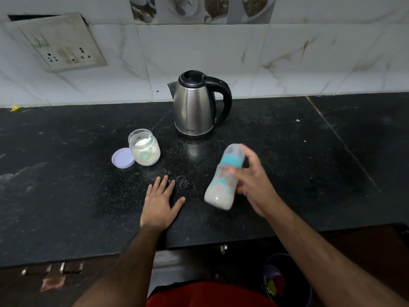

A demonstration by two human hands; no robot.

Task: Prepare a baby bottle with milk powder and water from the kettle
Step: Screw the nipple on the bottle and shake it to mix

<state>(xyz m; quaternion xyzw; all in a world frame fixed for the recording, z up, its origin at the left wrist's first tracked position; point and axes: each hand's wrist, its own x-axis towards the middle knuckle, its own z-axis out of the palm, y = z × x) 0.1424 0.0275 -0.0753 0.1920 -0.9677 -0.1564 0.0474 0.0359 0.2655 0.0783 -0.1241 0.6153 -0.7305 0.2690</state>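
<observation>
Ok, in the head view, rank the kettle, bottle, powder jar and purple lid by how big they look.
Largest to smallest as they look:
1. kettle
2. bottle, though it is blurred and nearer the camera, so the gap is unsure
3. jar
4. lid

kettle [194, 105] behind, jar [145, 148] left, counter [287, 151] right bare

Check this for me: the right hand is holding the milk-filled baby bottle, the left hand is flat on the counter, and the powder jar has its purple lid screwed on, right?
Not quite. In the head view the powder jar is open; its purple lid lies on the counter beside it. The right hand does hold the baby bottle, and the left hand is flat.
</observation>
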